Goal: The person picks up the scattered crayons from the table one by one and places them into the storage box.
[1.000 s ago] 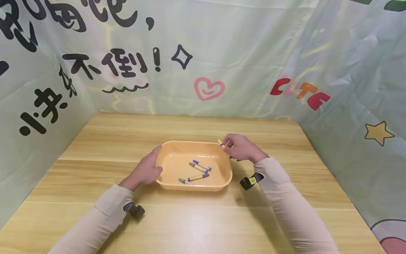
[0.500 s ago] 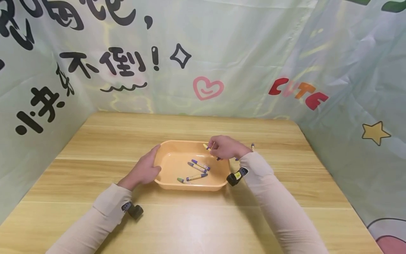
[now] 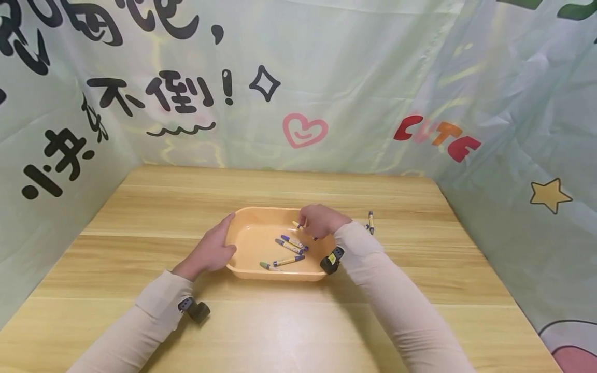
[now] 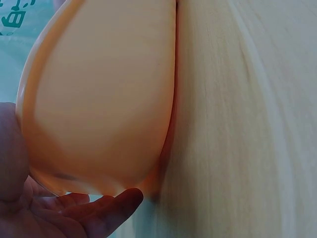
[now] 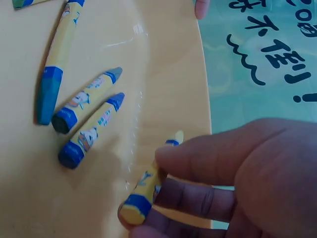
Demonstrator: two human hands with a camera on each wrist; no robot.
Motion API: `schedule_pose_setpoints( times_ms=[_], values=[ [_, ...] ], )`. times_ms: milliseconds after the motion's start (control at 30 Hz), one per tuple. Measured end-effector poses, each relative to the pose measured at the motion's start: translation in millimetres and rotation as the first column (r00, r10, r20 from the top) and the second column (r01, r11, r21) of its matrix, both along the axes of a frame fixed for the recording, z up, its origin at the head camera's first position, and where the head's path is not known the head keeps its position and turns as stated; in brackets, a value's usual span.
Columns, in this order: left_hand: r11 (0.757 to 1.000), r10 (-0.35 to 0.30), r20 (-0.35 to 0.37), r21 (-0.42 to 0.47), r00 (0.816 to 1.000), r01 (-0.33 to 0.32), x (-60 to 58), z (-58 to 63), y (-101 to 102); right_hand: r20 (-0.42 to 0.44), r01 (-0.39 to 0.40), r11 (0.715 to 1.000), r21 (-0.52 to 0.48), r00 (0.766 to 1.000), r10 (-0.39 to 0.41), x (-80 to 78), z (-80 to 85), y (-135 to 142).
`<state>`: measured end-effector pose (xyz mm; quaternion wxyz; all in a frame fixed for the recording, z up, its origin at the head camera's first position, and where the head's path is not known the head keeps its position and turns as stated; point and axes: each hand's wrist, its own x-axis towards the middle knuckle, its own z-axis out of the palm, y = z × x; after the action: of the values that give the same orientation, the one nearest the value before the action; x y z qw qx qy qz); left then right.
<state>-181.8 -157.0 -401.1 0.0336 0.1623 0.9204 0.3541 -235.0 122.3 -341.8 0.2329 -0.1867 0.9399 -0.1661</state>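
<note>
A shallow orange plastic tray (image 3: 252,233) rests on the table. My left hand (image 3: 212,248) grips its left end; in the left wrist view, that hand's fingers (image 4: 111,213) lie against the outside of the tray wall. Inside the tray's right half, my right hand (image 3: 319,220) pinches a yellow crayon (image 5: 143,191) between thumb and fingers, above the tray floor. Several other crayons lie in the tray: a purple-blue one (image 5: 91,131), a grey-blue one (image 5: 86,101), a darker blue one (image 5: 52,79) and a green-tipped one (image 3: 268,266).
To the right of the tray, a dark-tipped crayon (image 3: 371,223) lies on the wooden table (image 3: 261,331); another crayon (image 3: 366,227) is partly hidden by the right sleeve. Printed cloth walls (image 3: 364,62) enclose the table's back and sides.
My right hand has moved left and down, from the tray's right rim to over its floor, carrying the yellow crayon. The crayons on the table at right have come into view. The left hand stays put.
</note>
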Motion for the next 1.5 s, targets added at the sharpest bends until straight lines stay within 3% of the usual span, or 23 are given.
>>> schedule_pose_setpoints(
  times_ms=[200, 367, 500, 633, 867, 1100, 1300, 1500],
  values=[
    [1.000, 0.000, 0.009, 0.015, 1.000, 0.000, -0.5, -2.0, -0.3, -0.060, -0.013, 0.998, 0.064, 0.998, 0.017, -1.9, -0.9, -2.6],
    [1.000, -0.001, 0.003, 0.021, 1.000, 0.001, -1.5, -4.6, -0.3, -0.126, -0.051, 0.998, 0.042, 0.990, 0.056, -2.8, -0.9, 3.7],
    [1.000, -0.003, -0.004, 0.020, 1.000, 0.003, -2.1, -5.2, -0.1, -0.176, -0.062, 0.998, -0.034, 0.983, 0.055, -0.8, 1.5, 13.8],
    [1.000, -0.002, -0.002, 0.024, 1.000, 0.002, -1.9, -4.6, -0.3, -0.185, -0.016, 0.990, -0.144, 0.983, -0.011, 3.2, 5.0, 26.8],
    [1.000, 0.003, 0.007, 0.029, 1.000, -0.003, -1.3, -3.4, -0.4, -0.199, 0.067, 0.946, -0.318, 0.971, -0.136, 8.3, 6.7, 57.9],
    [1.000, 0.001, 0.011, 0.029, 1.000, -0.001, -1.9, -5.1, -0.6, -0.221, 0.220, 0.901, -0.373, 0.922, -0.317, 5.3, -8.7, 94.8],
    [1.000, -0.003, 0.012, 0.027, 1.000, 0.003, -2.6, -5.4, -0.8, -0.249, 0.340, 0.892, -0.299, 0.874, -0.416, 3.4, -25.5, 122.3],
    [0.999, -0.006, 0.015, 0.042, 1.000, 0.005, -2.9, -4.5, -0.4, -0.250, 0.429, 0.864, -0.264, 0.834, -0.491, 3.3, -40.5, 140.4]
  ],
)
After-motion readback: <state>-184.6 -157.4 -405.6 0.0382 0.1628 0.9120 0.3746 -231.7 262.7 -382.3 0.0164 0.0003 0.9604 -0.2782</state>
